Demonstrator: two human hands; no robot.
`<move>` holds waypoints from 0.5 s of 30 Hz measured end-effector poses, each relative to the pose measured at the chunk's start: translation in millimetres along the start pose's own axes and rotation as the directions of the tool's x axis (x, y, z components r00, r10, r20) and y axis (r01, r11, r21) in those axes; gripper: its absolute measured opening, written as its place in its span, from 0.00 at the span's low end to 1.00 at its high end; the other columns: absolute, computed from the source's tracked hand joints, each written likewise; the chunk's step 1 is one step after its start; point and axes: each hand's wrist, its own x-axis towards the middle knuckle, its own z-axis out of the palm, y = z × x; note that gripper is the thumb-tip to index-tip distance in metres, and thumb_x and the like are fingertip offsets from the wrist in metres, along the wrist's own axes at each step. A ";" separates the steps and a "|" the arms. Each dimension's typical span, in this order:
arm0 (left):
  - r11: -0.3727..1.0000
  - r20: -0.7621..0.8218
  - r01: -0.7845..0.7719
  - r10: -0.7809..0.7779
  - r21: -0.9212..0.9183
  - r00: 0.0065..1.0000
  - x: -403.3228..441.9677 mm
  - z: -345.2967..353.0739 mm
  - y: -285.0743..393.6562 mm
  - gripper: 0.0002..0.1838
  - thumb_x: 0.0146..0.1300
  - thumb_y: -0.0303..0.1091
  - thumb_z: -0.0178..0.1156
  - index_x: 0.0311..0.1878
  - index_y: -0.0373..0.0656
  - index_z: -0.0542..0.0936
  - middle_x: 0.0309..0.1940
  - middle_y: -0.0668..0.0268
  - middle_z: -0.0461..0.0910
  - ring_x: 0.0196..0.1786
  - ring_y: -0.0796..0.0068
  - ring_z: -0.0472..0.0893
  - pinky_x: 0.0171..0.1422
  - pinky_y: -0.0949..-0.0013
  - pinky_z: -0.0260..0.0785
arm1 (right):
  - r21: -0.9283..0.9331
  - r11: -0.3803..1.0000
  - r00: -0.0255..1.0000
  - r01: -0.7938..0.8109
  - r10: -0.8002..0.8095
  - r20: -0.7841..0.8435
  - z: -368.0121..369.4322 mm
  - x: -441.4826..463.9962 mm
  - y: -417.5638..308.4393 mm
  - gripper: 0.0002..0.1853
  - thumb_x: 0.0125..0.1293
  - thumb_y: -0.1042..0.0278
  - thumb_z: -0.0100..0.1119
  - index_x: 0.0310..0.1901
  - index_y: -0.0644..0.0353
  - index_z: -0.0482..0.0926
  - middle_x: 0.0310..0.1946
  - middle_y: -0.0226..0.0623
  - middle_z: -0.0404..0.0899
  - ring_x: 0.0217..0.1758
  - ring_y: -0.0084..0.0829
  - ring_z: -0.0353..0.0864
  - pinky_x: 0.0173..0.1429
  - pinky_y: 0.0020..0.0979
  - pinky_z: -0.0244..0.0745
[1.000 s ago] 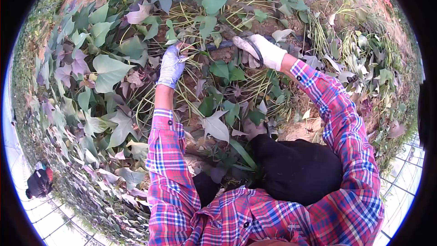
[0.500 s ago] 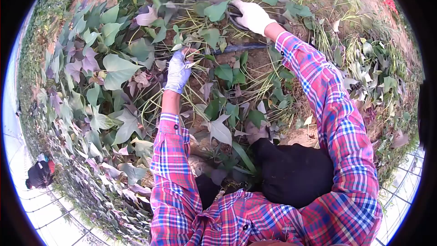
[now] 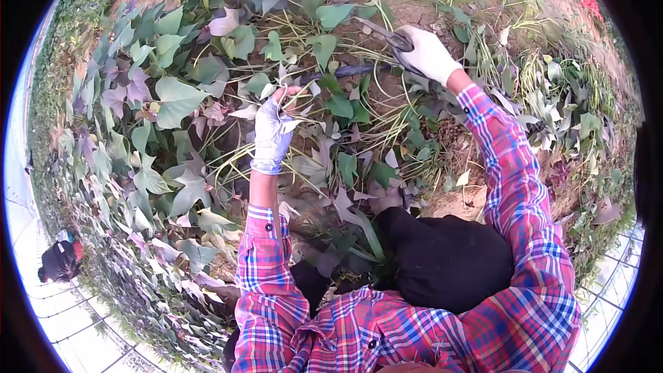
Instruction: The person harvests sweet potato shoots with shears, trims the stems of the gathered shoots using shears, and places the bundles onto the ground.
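Note:
My left hand (image 3: 275, 128), in a whitish glove with bare fingertips, is closed round several thin vine stems (image 3: 293, 93). In my right hand (image 3: 427, 52), also gloved in white, are dark-handled shears (image 3: 394, 38), whose blades point up and left over the vines. Below and between the hands, a dark hose or pipe (image 3: 353, 70) lies partly hidden under stems. Green leaves (image 3: 335, 15) stand just left of the blade tip. Whether the blades touch a stem cannot be made out.
Dense leafy vines (image 3: 178, 102) cover the left side. My dark-clothed knee (image 3: 452, 262) is below my right hand. Pulled, tangled stems (image 3: 490, 48) lie at the right, beside bare soil (image 3: 466, 202). A dark bundle (image 3: 61, 261) is at the far left edge.
My right hand went up, then came back right and down, with the shears now in plain view. My left hand moved slightly down and right, still closed on stems.

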 end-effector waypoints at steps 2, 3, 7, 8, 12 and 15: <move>0.989 0.072 0.086 -0.095 0.117 0.993 -3.7 8.7 18.1 0.11 0.62 0.21 0.54 0.47 0.37 0.78 0.38 0.68 0.80 0.42 0.80 0.75 0.51 0.77 0.66 | 0.132 0.991 0.991 -0.039 0.055 -0.123 4.1 -26.0 4.6 0.23 0.55 0.67 0.65 0.52 0.62 0.73 0.40 0.42 0.81 0.44 0.31 0.81 0.51 0.29 0.73; 0.988 0.082 0.015 -0.028 0.154 0.996 -3.7 16.0 20.5 0.11 0.61 0.19 0.53 0.46 0.38 0.79 0.37 0.69 0.79 0.39 0.81 0.73 0.47 0.78 0.67 | 0.215 0.975 0.978 -0.063 0.104 -0.182 2.3 -37.3 -2.3 0.23 0.54 0.69 0.67 0.52 0.63 0.73 0.41 0.40 0.82 0.45 0.27 0.81 0.52 0.27 0.73; 0.999 0.048 0.032 -0.030 -0.025 0.998 12.0 62.9 37.4 0.15 0.55 0.14 0.50 0.44 0.36 0.80 0.35 0.66 0.78 0.38 0.81 0.76 0.44 0.78 0.69 | 0.436 0.891 0.960 -0.129 0.223 -0.171 4.2 -57.3 -20.6 0.23 0.55 0.73 0.67 0.53 0.67 0.72 0.42 0.36 0.81 0.45 0.21 0.78 0.53 0.24 0.71; 0.982 0.075 0.107 -0.096 -0.156 0.993 15.3 76.8 41.4 0.14 0.57 0.16 0.51 0.44 0.35 0.80 0.36 0.64 0.79 0.38 0.78 0.77 0.45 0.76 0.70 | 0.431 0.894 0.966 -0.123 0.208 -0.154 5.1 -62.2 -30.8 0.23 0.55 0.74 0.66 0.53 0.67 0.72 0.42 0.35 0.81 0.45 0.20 0.78 0.53 0.24 0.72; 0.976 0.125 0.202 -0.211 0.082 0.969 33.6 124.9 10.0 0.16 0.62 0.17 0.49 0.53 0.31 0.75 0.51 0.63 0.77 0.45 0.78 0.76 0.54 0.77 0.70 | 0.353 0.934 0.973 -0.058 0.132 -0.189 22.0 -63.0 -20.4 0.23 0.55 0.75 0.66 0.53 0.67 0.71 0.43 0.35 0.81 0.46 0.20 0.78 0.53 0.23 0.72; 0.948 0.155 0.264 -0.238 -0.178 0.959 32.7 134.5 -21.1 0.21 0.63 0.17 0.44 0.61 0.32 0.67 0.56 0.60 0.74 0.47 0.77 0.76 0.55 0.76 0.70 | 0.348 0.936 0.923 -0.054 0.180 -0.341 19.5 -62.3 -7.7 0.24 0.56 0.72 0.66 0.54 0.66 0.71 0.42 0.37 0.82 0.46 0.21 0.79 0.52 0.24 0.73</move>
